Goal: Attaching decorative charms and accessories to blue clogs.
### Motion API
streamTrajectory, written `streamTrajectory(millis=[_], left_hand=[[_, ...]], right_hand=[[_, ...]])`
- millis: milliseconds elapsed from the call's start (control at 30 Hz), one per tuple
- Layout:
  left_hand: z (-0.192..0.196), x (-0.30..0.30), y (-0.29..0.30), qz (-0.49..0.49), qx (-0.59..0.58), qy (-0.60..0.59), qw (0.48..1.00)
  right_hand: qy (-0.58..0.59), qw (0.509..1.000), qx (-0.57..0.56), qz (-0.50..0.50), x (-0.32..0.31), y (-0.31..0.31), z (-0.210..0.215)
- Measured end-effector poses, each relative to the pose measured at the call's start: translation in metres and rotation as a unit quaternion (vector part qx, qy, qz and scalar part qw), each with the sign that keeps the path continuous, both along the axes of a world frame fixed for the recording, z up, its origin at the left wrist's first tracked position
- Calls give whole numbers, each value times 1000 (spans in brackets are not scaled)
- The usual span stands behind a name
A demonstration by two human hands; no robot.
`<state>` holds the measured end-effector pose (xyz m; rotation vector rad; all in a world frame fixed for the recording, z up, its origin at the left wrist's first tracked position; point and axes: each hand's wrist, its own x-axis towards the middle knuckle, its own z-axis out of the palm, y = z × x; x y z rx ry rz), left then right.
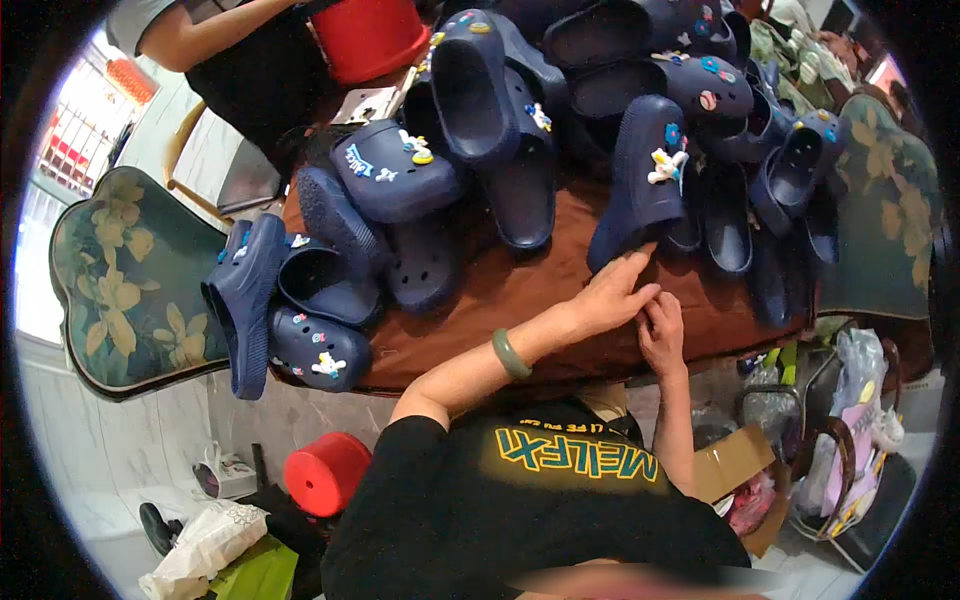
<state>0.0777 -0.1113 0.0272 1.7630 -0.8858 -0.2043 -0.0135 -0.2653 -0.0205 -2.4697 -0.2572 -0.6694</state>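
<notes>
A navy clog [645,170] with a white charm stands tilted on its side against other clogs. My left hand [612,295], with a green bangle on the wrist, reaches to its lower end. The fingers are stretched out and the thumb stands apart; the fingertips touch or nearly touch the clog. Just beside the left thumb is my right hand [662,328], its fingers bent together in a pinch. What they hold, if anything, is too small to make out. Both hands are over the brown tablecloth [480,320] at the near edge.
Several more navy clogs [400,170] with charms are heaped across the table. Green floral chairs [140,280] flank it. Beyond it are a red bucket [370,40] and another person's arm [215,35]. A red stool [327,473], a cardboard box [735,463] and bags [205,545] are on the floor.
</notes>
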Motion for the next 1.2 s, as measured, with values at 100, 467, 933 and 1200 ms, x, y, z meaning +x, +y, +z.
streamTrajectory(millis=[100,467,933,1200], left_hand=[[-8,-1,15,27,-45,4,999],[87,25,95,327,-149,-247,900],[128,248,139,189,-410,221,864],[175,77,147,219,-434,43,873]], right_hand=[[-12,1000,2,8,1,8,6],[2,1000,13,-6,-4,12,13],[-17,1000,21,7,-1,18,12],[-43,999,18,7,-4,9,12]])
